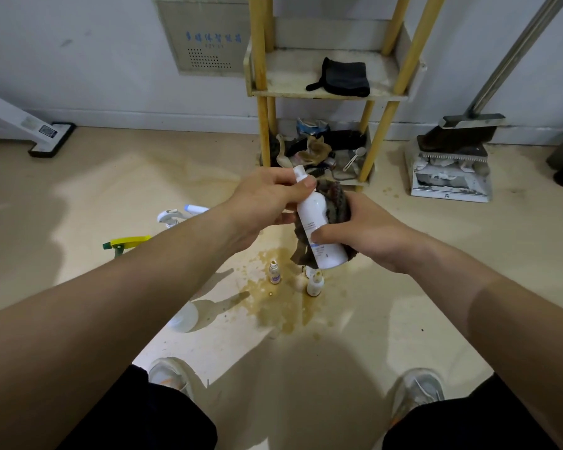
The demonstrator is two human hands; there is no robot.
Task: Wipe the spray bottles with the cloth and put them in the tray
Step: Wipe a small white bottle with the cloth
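Note:
My left hand (267,198) grips the neck and cap of a white spray bottle (316,219), held tilted above the floor. A dark, dirty cloth (333,203) is wrapped round the bottle's far side and lower part, and my right hand (368,235) grips it with the thumb pressed on the bottle's front. On the floor below stand two small bottles (275,272) (315,282) in a brown spill. To the left lie a yellow-and-green trigger sprayer (127,243) and a white trigger sprayer (173,216). A clear round bottle (184,316) sits under my left forearm.
A yellow-legged shelf rack (325,89) stands against the wall, with a black cloth (343,76) on its middle shelf and clutter on the bottom one. A dustpan with brush (452,164) stands at the right. My shoes (418,391) are at the bottom.

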